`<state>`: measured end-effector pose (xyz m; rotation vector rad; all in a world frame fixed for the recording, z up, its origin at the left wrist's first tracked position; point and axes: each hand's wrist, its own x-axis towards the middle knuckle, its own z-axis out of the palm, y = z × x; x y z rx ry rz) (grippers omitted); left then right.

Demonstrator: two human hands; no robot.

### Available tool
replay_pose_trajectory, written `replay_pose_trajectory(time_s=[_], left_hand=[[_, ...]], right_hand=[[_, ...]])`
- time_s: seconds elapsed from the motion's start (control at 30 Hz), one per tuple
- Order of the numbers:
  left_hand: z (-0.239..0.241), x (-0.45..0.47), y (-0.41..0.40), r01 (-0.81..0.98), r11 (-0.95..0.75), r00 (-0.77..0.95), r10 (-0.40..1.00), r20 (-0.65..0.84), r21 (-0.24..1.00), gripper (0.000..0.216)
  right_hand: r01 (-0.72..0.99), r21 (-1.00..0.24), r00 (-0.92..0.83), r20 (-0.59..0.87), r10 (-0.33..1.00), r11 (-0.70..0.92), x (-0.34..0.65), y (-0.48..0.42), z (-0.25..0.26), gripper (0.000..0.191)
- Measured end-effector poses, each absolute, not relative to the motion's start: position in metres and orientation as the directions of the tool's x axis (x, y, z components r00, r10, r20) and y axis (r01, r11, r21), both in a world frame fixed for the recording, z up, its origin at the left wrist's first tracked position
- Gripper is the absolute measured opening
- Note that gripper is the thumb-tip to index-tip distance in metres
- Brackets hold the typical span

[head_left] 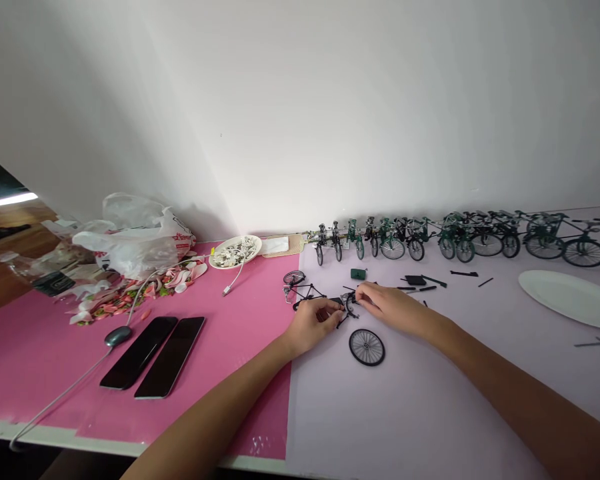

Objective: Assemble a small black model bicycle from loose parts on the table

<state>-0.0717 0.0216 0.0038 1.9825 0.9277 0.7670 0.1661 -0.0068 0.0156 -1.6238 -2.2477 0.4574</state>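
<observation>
A partly built black model bicycle (310, 289) lies on its side between my hands, with one small wheel (295, 277) at its far left end. My left hand (313, 325) is closed in a pinch on the bicycle near its fork end. From the other side, the fingers of my right hand (387, 305) are pinched at the same end, by a silvery curved part (350, 303). Exactly which piece each fingertip grips is partly hidden. A loose spoked wheel (367, 347) lies flat just in front of the hands.
Several finished model bicycles (393, 248) stand along the wall. Small loose parts, including a green piece (359, 274), lie behind my hands. A white oval plate (575, 300) is at right. Left are two phones (170, 360), a plate of small parts (236, 252) and plastic bags (140, 243).
</observation>
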Motion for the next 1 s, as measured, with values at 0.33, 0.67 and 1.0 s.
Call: replay_pose_trajectory(time_s=[0.33,0.67,1.0], left_hand=[[0.0003,-0.0724,0.0241,0.342,-0.441,0.565,0.802,0.193,0.830,0.029],[0.0027,-0.0731,0.0236,0.367,-0.448,0.579,0.796,0.176,0.815,0.030],[0.0016,-0.0752,0.0244,0.374,-0.456,0.600,0.783,0.164,0.808,0.031]], right_hand=[[0.850,-0.427,-0.312,0.064,0.948,0.309,0.1666,-0.0058,0.0148,0.023],[0.846,-0.429,-0.317,0.074,0.945,0.317,0.1657,-0.0072,0.0157,0.020],[0.844,-0.414,-0.339,0.082,0.937,0.341,0.1653,-0.0077,0.0145,0.016]])
